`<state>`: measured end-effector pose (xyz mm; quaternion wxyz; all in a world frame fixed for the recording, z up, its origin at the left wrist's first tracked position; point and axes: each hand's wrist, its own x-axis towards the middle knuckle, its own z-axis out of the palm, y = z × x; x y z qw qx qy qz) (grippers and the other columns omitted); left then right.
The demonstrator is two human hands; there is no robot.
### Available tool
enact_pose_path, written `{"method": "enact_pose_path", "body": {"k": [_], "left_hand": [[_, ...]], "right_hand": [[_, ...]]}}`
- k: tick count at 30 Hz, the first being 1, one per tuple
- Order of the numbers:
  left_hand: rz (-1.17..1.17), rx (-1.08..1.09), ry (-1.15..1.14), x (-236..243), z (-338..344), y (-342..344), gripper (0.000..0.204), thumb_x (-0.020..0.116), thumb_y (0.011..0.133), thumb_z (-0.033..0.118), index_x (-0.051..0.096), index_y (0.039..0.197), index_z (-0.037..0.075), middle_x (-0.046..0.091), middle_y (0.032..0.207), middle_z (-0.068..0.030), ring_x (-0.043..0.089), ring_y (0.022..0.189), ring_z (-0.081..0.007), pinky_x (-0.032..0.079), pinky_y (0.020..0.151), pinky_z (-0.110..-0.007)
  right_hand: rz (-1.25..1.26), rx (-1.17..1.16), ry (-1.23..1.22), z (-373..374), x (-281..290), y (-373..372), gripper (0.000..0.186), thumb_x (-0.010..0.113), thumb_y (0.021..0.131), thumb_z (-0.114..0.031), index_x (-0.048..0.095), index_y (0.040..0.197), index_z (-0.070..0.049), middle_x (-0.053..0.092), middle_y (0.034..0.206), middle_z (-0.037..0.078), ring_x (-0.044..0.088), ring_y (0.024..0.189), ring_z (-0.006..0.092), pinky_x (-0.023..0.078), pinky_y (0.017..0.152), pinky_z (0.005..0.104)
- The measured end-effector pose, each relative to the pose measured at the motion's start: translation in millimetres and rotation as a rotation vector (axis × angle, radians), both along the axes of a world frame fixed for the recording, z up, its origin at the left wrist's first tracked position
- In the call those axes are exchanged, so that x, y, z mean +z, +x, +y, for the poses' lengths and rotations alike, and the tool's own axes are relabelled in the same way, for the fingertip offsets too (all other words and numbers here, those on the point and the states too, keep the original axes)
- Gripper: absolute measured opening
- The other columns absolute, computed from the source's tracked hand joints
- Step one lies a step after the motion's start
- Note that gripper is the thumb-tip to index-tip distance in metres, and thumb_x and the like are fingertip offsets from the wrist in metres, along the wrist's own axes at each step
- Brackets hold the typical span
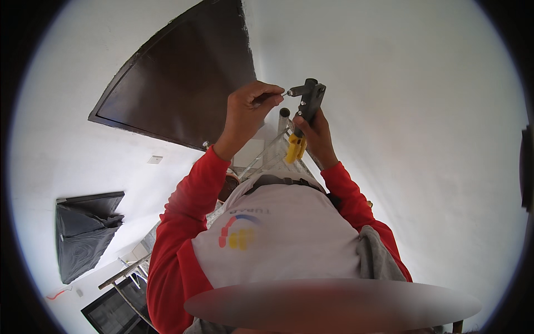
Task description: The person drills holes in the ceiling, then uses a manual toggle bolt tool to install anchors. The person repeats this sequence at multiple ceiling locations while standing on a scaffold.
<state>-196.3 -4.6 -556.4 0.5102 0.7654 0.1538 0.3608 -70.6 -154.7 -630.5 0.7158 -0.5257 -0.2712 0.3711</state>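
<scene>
My right hand [316, 132] is wrapped round a hand riveter [310, 103] with a dark grey body and yellow handle grips, raised in front of my chest. Its nose points left, toward my left hand [245, 108]. Thumb and fingertips of that hand are pinched at the nose on a thin, light metal pin, which looks like a rivet [285, 94]. Whether the pin sits inside the nose is too small to tell. Part of the riveter's handle is hidden by my right hand.
A dark brown door [183, 72] stands at the upper left, beside a white wall [400, 111]. Below my hands are an upright metal tube [284, 113] and ladder-like rails [261, 158]. Dark sheeting [86, 239] covers an opening at the left, above a metal frame [125, 273].
</scene>
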Motion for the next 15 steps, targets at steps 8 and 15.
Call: {"method": "enact_pose_path", "body": {"k": [8,15], "left_hand": [[-0.053,-0.016,0.052,4.3,-6.5,8.8,0.015,0.074,0.090,-0.002,0.078,0.104,0.002,0.071,0.087,-0.0053,0.066,0.076,-0.0098,0.052,0.067,-0.024],[0.002,-0.035,0.176,12.5,-7.0,7.5,0.017,0.071,0.091,-0.005,0.077,0.105,0.002,0.070,0.091,-0.0047,0.065,0.079,-0.0101,0.052,0.069,-0.026]], "right_hand": [[-0.164,-0.081,-0.088,-7.3,16.9,6.3,0.029,0.069,0.099,-0.017,0.053,0.119,-0.004,0.058,0.097,-0.001,0.055,0.087,0.0071,0.048,0.076,0.0264],[-0.338,-0.151,-0.207,-11.6,20.6,9.3,0.029,0.072,0.097,-0.018,0.054,0.115,-0.004,0.059,0.090,0.000,0.055,0.077,0.0075,0.048,0.068,0.0267]]}}
